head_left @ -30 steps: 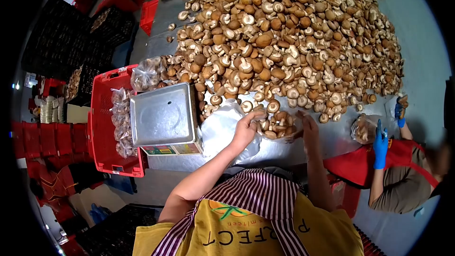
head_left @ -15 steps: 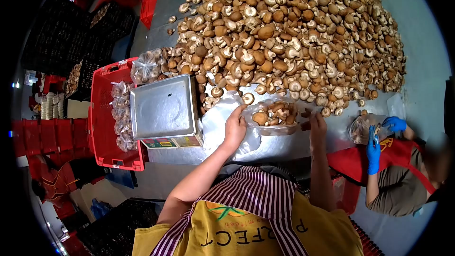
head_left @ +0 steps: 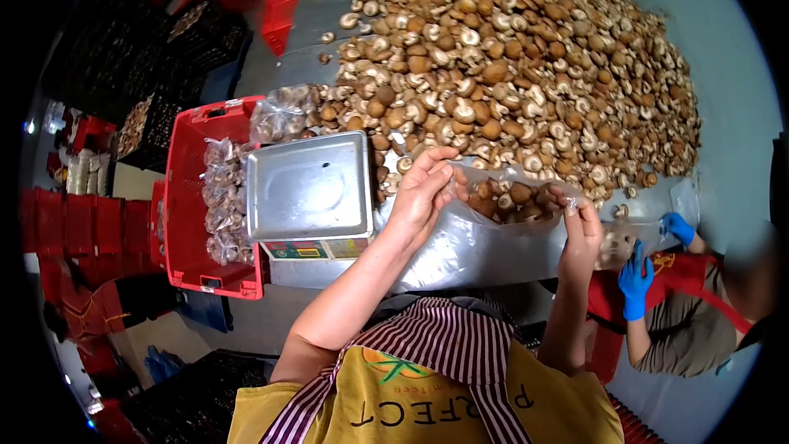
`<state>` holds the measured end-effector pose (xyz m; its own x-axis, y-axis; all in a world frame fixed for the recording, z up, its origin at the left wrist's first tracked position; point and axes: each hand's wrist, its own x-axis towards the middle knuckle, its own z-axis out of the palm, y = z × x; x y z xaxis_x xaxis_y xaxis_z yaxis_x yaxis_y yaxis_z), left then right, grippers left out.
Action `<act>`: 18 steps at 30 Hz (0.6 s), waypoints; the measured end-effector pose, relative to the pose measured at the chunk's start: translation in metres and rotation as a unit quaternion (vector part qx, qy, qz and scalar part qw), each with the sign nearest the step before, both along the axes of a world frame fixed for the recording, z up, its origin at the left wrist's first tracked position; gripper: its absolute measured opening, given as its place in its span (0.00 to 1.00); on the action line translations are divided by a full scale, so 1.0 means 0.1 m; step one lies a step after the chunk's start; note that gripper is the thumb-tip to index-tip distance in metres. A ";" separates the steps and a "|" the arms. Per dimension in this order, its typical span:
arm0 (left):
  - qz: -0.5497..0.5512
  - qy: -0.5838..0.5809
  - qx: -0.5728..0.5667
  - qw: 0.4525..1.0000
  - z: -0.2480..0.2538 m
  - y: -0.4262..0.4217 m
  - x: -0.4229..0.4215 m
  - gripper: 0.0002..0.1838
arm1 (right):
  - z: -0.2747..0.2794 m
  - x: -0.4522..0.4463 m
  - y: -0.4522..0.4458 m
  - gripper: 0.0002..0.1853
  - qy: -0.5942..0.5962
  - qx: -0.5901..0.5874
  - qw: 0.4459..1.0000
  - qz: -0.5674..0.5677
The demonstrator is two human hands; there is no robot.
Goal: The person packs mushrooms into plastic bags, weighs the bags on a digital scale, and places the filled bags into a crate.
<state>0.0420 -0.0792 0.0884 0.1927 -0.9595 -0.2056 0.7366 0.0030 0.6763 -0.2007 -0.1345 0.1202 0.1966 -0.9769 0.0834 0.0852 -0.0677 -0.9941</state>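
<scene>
A clear plastic bag (head_left: pixel 493 219) with several brown mushrooms (head_left: pixel 519 194) in it is stretched between my two hands over the metal table. My left hand (head_left: pixel 423 191) pinches the bag's left end, thumb and fingers close together. At its right end, my right hand (head_left: pixel 581 222) grips the plastic between thumb and fingers. Just beyond the bag lies a large heap of loose mushrooms (head_left: pixel 526 74), brown caps and pale stems mixed. The scale (head_left: pixel 308 185), with its flat metal pan, stands left of my left hand.
Left of the scale, a red crate (head_left: pixel 179 222) holds several filled bags (head_left: pixel 223 201); another filled bag (head_left: pixel 281 115) lies by its far corner. At right, a co-worker's blue-gloved hands (head_left: pixel 635 284) are near a bag of mushrooms (head_left: pixel 616 245). Black crates (head_left: pixel 107 57) are stacked far left.
My left hand has moved from the white plastic onto the left end of the mushroom bag. My right hand has closed on its right end, and the bag has shifted right and stretched out.
</scene>
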 end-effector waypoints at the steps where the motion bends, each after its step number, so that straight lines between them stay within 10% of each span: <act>1: 0.009 -0.024 -0.009 1.000 0.14 0.08 0.12 0.15 | 0.08 0.08 0.02 0.09 0.036 -0.021 0.999 0.034; 11: 0.209 -0.370 -0.074 0.902 0.96 1.07 1.77 0.19 | 0.41 1.81 0.52 0.08 -0.077 -0.044 0.968 0.235; 18: 0.212 -0.420 0.066 0.880 0.13 1.72 2.66 0.23 | -0.39 2.78 0.69 0.16 -0.006 0.057 0.964 0.260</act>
<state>0.3081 0.0926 0.1018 0.6645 -0.7434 0.0760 -0.0716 0.0379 0.9967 0.0771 -0.0651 0.0814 0.6618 -0.7496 -0.0137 0.0897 0.0974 -0.9912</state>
